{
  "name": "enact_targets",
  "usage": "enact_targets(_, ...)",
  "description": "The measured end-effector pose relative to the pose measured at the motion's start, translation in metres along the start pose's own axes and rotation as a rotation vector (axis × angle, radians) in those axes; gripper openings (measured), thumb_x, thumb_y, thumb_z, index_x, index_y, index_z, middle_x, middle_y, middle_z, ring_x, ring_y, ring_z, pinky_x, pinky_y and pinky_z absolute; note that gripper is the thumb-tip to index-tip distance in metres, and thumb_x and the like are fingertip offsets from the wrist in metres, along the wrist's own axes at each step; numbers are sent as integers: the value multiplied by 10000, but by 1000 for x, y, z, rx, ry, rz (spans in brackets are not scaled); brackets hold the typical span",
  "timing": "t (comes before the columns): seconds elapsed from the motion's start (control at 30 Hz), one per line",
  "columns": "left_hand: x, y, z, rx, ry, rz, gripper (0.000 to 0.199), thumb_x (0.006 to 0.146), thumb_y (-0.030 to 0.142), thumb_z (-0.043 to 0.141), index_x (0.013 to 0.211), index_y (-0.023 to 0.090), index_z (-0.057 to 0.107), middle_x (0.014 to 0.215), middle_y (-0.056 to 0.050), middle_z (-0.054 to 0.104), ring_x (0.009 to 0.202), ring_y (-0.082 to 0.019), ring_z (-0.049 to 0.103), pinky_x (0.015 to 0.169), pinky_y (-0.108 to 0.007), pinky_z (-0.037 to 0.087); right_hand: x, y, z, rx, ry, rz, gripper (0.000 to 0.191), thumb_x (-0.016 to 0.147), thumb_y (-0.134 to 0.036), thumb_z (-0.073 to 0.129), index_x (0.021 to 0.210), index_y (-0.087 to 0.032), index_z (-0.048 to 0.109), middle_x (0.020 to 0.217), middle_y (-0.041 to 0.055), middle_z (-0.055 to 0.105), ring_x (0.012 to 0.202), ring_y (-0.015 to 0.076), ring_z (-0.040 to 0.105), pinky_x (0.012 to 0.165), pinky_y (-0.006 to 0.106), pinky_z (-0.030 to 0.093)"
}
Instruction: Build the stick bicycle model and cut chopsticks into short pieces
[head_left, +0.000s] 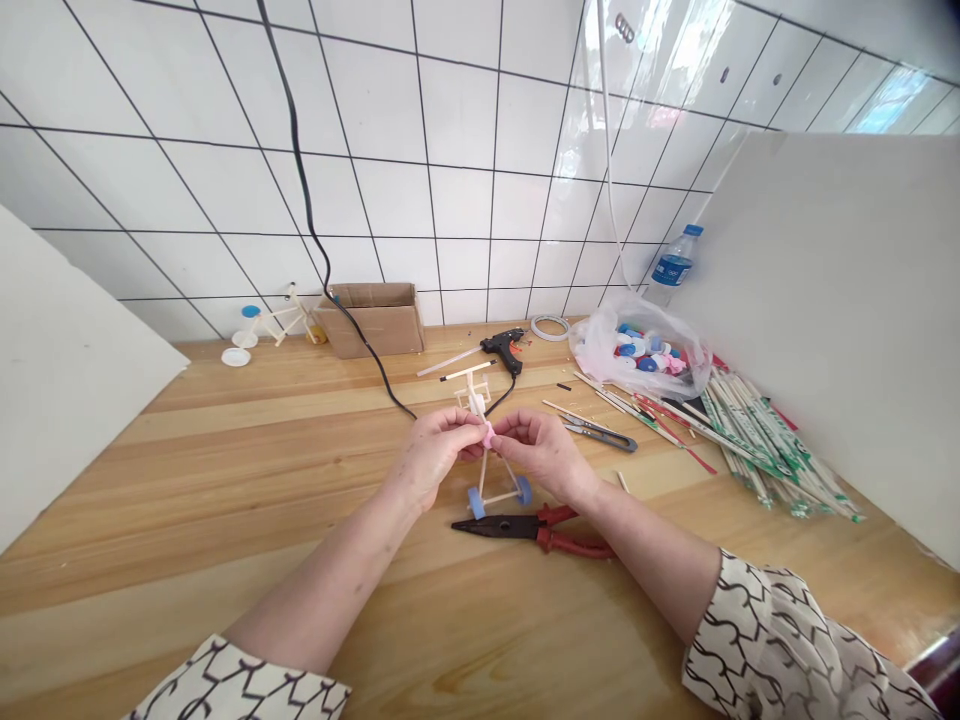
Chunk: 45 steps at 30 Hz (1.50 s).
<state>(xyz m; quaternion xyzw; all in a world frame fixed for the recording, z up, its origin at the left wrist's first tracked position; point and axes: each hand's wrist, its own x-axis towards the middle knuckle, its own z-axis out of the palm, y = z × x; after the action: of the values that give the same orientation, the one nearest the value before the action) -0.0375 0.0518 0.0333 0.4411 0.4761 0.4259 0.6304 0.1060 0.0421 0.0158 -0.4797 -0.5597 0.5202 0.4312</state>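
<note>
Fingers [469, 435] of the left hand [437, 452] and right hand [540, 448] are pinched on a small pink piece [489, 436], thumb tips close to each other. Nearest on the wooden table [225, 480] lie red-handled pliers [517, 526], tips pointing left, grips reaching the right forearm [652, 545]. Just beyond them, two blue wheels [523, 490] sit at the ends of a crossbar on the stick model [501, 497]; two sticks run from there to the pink piece, and a white part [477, 403] shows past the fingertips. Snips [600, 434] lie right of the hands, with a bundle of wrapped sticks [765, 430] farther right. Beyond, a black glue gun [504, 348] and a roll of tape [551, 338] lie left of a clear bag [589, 345] of bottle caps [646, 363]. By the tiled wall [457, 200] stand an open cardboard box [379, 335] and a bottle [673, 267].
</note>
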Motion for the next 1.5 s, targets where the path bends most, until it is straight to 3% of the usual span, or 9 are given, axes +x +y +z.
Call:
enact_targets(0.33, 2, -4, -9, 22, -80, -2, 154, 654, 300, 652, 620, 149, 645, 653, -26, 656, 614, -129, 562, 636, -255, 425, -3, -8, -7, 75, -68, 73, 257, 655, -249, 643, 885, -148, 588, 799, 34, 666, 737, 150, 606, 708, 287, 448)
enact_targets(0.5, 2, -3, -9, 31, -96, 6, 164, 659, 316, 652, 624, 156, 652, 673, -33, 666, 630, -143, 582, 659, -268, 438, -5, -9, -9, 80, -156, 109, 382, 641, -184, 632, 1018, -155, 575, 774, 26, 679, 757, 167, 625, 715, 295, 450)
enact_targets(0.67, 0, -1, -7, 10, -104, 11, 163, 653, 312, 659, 643, 150, 646, 676, -44, 667, 624, -162, 604, 649, -281, 444, -5, -6, -8, 146, -225, 96, 361, 664, -234, 646, 1013, -155, 598, 728, 16, 663, 765, 175, 626, 738, 310, 451)
enact_targets(0.8, 0, -1, -8, 28, -100, 58, 159, 650, 294, 674, 692, 145, 638, 711, -49, 667, 668, -164, 596, 678, -296, 452, -5, -5, -6, 174, -198, 58, 278, 673, -221, 637, 943, -154, 639, 740, 12, 668, 693, 130, 594, 722, 276, 441)
enact_targets(1.0, 0, 0, -12, 69, -169, 146, 285, 674, 303, 682, 924, 173, 643, 756, -31, 659, 729, -153, 583, 693, -279, 453, -5, -5, -5, 141, -175, -21, 230, 676, -211, 627, 895, -153, 668, 729, 1, 660, 614, 98, 537, 657, 247, 427)
enact_targets(1.33, 3, -2, -13, 63, -204, 140, 157, 645, 279, 710, 741, 164, 662, 677, -13, 620, 620, -124, 545, 644, -260, 456, -9, -11, -1, 89, -146, -49, 195, 710, -228, 609, 876, -174, 696, 688, -6, 666, 578, 95, 532, 613, 232, 436)
enact_targets(1.5, 3, -3, -13, 34, -222, 159, 185, 653, 303, 699, 778, 172, 661, 710, -22, 637, 657, -143, 569, 642, -269, 464, -9, -11, 0, 97, -116, -60, 190, 697, -254, 625, 851, -174, 700, 663, -6, 680, 576, 107, 562, 623, 249, 461)
